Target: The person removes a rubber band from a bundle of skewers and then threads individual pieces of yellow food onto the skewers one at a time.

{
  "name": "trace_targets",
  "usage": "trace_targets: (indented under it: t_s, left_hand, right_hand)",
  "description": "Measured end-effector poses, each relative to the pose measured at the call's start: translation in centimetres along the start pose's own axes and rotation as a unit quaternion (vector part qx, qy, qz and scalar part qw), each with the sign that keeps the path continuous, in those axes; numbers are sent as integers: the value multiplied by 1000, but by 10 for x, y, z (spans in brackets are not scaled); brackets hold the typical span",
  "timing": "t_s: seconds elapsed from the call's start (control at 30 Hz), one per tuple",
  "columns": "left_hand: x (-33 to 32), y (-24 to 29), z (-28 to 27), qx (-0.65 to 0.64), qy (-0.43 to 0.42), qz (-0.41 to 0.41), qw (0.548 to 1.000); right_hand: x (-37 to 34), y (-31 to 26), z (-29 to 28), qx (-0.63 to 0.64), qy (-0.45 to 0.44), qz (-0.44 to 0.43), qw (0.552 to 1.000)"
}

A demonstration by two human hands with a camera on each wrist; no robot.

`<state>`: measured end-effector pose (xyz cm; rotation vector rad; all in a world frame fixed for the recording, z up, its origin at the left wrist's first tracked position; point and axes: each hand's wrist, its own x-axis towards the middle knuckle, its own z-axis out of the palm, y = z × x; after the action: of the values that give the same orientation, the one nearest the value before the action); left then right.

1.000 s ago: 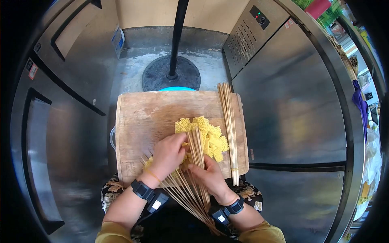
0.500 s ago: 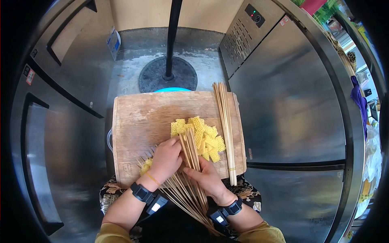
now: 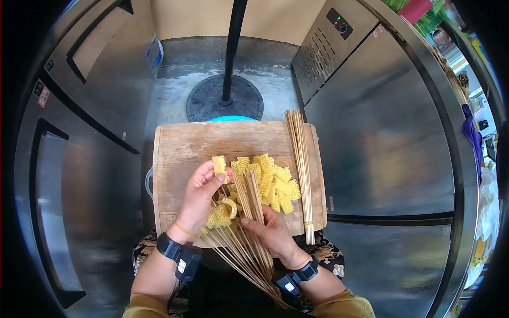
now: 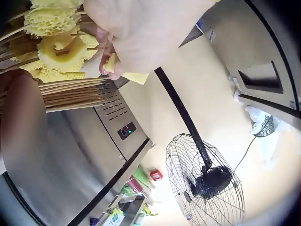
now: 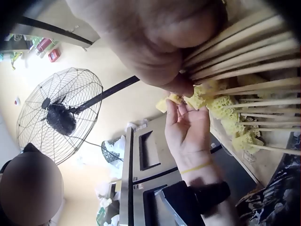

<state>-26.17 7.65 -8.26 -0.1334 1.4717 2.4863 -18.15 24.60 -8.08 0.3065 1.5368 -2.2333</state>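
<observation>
My left hand [image 3: 197,197] pinches a strip of yellow honeycomb tripe [image 3: 219,164] between thumb and fingers, left of the pile. A bundle of bamboo skewers [image 3: 248,193] is gripped in my right hand [image 3: 274,236], tips pointing away. Below the left hand, several skewers fan out with tripe pieces [image 3: 216,218] threaded near their tips; one curled piece [image 4: 63,52] shows in the left wrist view. A pile of loose tripe [image 3: 273,183] lies on the wooden board [image 3: 183,143] just beyond the bundle. In the right wrist view, the left hand [image 5: 190,132] appears palm up beside the skewer tips.
Along the board's right side lies another skewer bundle [image 3: 301,175], banded near its lower end. Steel cabinets [image 3: 376,138] stand on both sides. Beyond the board are a black pole on a round base [image 3: 204,100] and a turquoise rim [image 3: 231,118]; a fan [image 4: 204,181] hangs behind.
My left hand has moved from the skewer tips toward the left and turned, now raising a tripe strip. Threaded pieces beneath it have come into view. My right hand keeps its grip on the bundle.
</observation>
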Motion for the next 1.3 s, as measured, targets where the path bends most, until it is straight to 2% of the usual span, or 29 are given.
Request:
trace_targets:
  t_s: [0.17,0.27,0.47,0.57,0.67,0.77,0.83,1.13,1.3]
  left_hand:
    - [-5,7,1,54,26,43,997]
    - [-7,8,-3,242,47,138,959]
    - [-16,17,5,34,13,50,998]
    - [-13,12,8,98,48,58,992]
    - [-13,12,12,73,41,96,992]
    - [-10,13,11,99,57,72,991]
    - [-7,10,8,91,47,68,992]
    - [-8,6,1,85,30,69,994]
    - [-11,12,3,93,13,71,993]
  right_hand:
    - [1,-1,2,14,6,-3,1000]
    - [1,-1,2,65,7,23,998]
    - [1,-5,6,86,11,31,996]
    - [-1,-9,7,81,5,40,996]
    - [-2,-14,10,74,4,42,996]
    - [-3,-17,13,52,-4,35,998]
    - [-3,-14,8,28,-22,36,999]
    - [-2,-22,17,3,21,49,999]
    - [0,-19,18,25,16,36,999]
